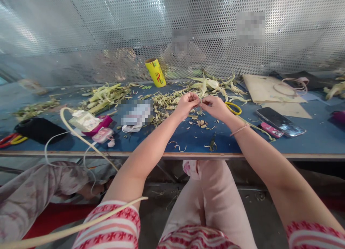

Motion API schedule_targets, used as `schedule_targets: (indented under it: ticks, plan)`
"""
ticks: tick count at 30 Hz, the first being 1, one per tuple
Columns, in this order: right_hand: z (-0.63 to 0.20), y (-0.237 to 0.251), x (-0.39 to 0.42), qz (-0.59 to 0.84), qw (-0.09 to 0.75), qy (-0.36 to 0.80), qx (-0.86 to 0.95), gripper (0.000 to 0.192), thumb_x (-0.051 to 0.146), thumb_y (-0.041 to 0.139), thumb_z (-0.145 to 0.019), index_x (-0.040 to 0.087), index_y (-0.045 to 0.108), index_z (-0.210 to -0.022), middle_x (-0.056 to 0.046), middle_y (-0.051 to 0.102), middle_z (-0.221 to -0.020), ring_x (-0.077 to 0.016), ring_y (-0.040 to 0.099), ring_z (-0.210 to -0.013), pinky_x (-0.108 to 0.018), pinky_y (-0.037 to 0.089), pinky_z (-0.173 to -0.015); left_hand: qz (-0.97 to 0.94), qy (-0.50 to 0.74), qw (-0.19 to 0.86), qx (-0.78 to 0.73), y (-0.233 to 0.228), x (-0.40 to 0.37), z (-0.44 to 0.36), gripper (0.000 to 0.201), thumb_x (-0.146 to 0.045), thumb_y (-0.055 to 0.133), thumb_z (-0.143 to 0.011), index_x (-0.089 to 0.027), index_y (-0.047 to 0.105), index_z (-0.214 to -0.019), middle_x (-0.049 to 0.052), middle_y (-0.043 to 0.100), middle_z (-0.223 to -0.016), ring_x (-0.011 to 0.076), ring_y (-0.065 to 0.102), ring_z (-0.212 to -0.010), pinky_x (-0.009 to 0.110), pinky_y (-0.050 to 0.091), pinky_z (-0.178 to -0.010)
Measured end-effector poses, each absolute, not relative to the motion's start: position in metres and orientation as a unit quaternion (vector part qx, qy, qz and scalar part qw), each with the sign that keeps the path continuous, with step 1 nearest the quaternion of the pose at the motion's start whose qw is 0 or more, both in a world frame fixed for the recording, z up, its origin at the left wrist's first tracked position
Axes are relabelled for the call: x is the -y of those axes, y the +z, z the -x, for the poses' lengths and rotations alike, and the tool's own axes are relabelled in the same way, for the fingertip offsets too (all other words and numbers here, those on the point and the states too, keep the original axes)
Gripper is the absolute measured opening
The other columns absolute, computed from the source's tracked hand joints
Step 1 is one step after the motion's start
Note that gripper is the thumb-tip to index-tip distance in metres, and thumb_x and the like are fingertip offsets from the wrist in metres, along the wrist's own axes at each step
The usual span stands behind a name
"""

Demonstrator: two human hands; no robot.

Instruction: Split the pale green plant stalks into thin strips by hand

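Observation:
Just above the blue table (pixel 151 144), my left hand (pixel 188 104) and my right hand (pixel 214 107) meet, fingertips pinched together. Between them is a small pale green plant piece (pixel 200 100), mostly hidden by the fingers. Behind the hands lies a loose heap of pale green, husk-like plant strips (pixel 211 84). Short curled trimmings (pixel 161 105) spread beside my left hand, and more scraps (pixel 201 123) lie below both hands. A yellow loop (pixel 234 108), which looks like a scissor handle, rests by my right wrist.
A yellow cardboard tube (pixel 156 73) stands tilted near the perforated metal panel (pixel 210 33). Phones (pixel 280 121) (pixel 137 112), a black pouch (pixel 40 130) and brown paper (pixel 269 89) lie around. A pale cable (pixel 91 144) crosses the table edge; a seated person's leg (pixel 40 191) is at left.

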State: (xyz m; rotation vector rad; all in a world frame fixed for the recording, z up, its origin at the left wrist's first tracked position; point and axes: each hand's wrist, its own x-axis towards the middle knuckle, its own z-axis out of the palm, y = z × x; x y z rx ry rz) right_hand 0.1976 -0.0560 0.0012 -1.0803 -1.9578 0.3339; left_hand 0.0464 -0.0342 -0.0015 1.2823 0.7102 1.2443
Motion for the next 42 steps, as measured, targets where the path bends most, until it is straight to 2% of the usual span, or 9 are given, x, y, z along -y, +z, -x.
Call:
schedule_targets:
  ticks: [4,10,16,27,39,42]
  plan:
    - [-0.2,0.001,0.053,0.419,0.439,0.15,0.78,0.024,0.026,0.052,-0.078,0.021,0.042,-0.057,0.001,0.05,-0.056,-0.0129,0.048,-0.06,-0.027,0.039,-0.06,-0.528,0.518,0.607,-0.291,-0.001,0.034,-0.047,0.023,-0.009,0.073,-0.067,-0.014,0.052,-0.075,-0.006,0.055,-0.062,0.0043,0.054,-0.058,0.021,0.044,-0.063]
    - [-0.203,-0.001,0.047,0.41,0.458,0.262,0.744,0.023,0.031,0.055,-0.076,0.02,0.044,-0.059,0.003,0.048,-0.056,-0.0129,0.052,-0.057,-0.029,0.044,-0.06,-0.502,0.511,0.636,-0.286,0.001,0.035,-0.047,0.022,-0.007,0.072,-0.068,-0.014,0.052,-0.076,-0.006,0.056,-0.062,0.0041,0.054,-0.055,0.021,0.045,-0.063]
    - [-0.203,0.0,0.047,0.384,0.484,0.34,0.709,0.033,0.039,0.063,-0.075,0.02,0.042,-0.057,0.004,0.044,-0.055,-0.0104,0.048,-0.056,-0.028,0.048,-0.06,-0.494,0.513,0.644,-0.28,0.001,0.034,-0.046,0.019,-0.009,0.071,-0.07,-0.014,0.053,-0.074,-0.006,0.055,-0.06,0.004,0.052,-0.054,0.021,0.045,-0.062]
    - [-0.204,0.0,0.046,0.387,0.502,0.35,0.689,0.032,0.041,0.067,-0.072,0.019,0.048,-0.059,0.001,0.057,-0.063,-0.0111,0.052,-0.061,-0.029,0.049,-0.062,-0.497,0.51,0.652,-0.26,0.002,0.032,-0.042,0.016,-0.009,0.069,-0.068,-0.015,0.054,-0.071,-0.005,0.051,-0.057,0.0037,0.05,-0.053,0.019,0.044,-0.058]
    - [-0.206,0.0,0.045,0.39,0.499,0.347,0.692,0.032,0.043,0.065,-0.072,0.02,0.047,-0.059,-0.001,0.059,-0.067,-0.0118,0.053,-0.062,-0.03,0.049,-0.064,-0.493,0.526,0.646,-0.252,-0.004,0.023,-0.039,0.011,-0.008,0.06,-0.066,-0.016,0.054,-0.072,-0.005,0.047,-0.056,0.004,0.047,-0.052,0.019,0.042,-0.056]
    - [-0.205,0.0,0.045,0.393,0.495,0.344,0.694,0.031,0.041,0.064,-0.074,0.019,0.047,-0.06,-0.001,0.058,-0.067,-0.0119,0.053,-0.062,-0.03,0.049,-0.065,-0.502,0.543,0.619,-0.264,-0.005,0.021,-0.038,0.009,-0.016,0.061,-0.071,-0.016,0.053,-0.07,-0.005,0.046,-0.056,0.0049,0.045,-0.051,0.021,0.04,-0.055]
